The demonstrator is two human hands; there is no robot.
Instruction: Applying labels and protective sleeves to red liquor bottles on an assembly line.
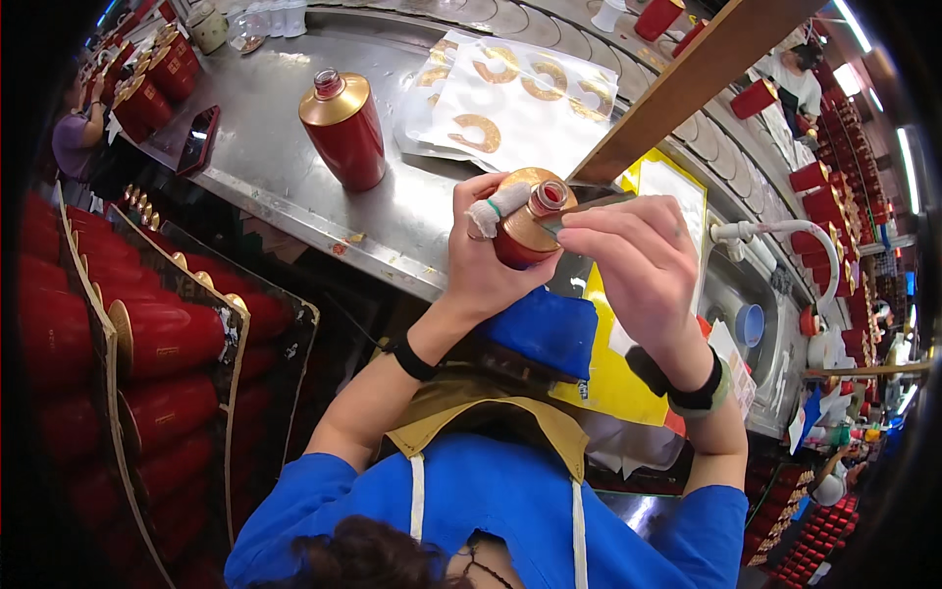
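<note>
Steel bench (265, 147) on a bottling line, red-and-gold bottles all around

Left hand (486, 265) wrapped tight round a red bottle (520, 236) with gold shoulder, held up above the bench edge, thumb bandaged. Right hand (628, 260) pinched closed on a thin flat strip (579, 208) at the bottle neck; what the strip is, can't tell. Looks like the collar-fitting step, mid-way. Sheets of gold collar stickers (510, 98) and a second bottle (343, 128) stand on the bench. Next needs the strip seated square on the neck, bottle kept from turning

Head view, looking down, close
</note>
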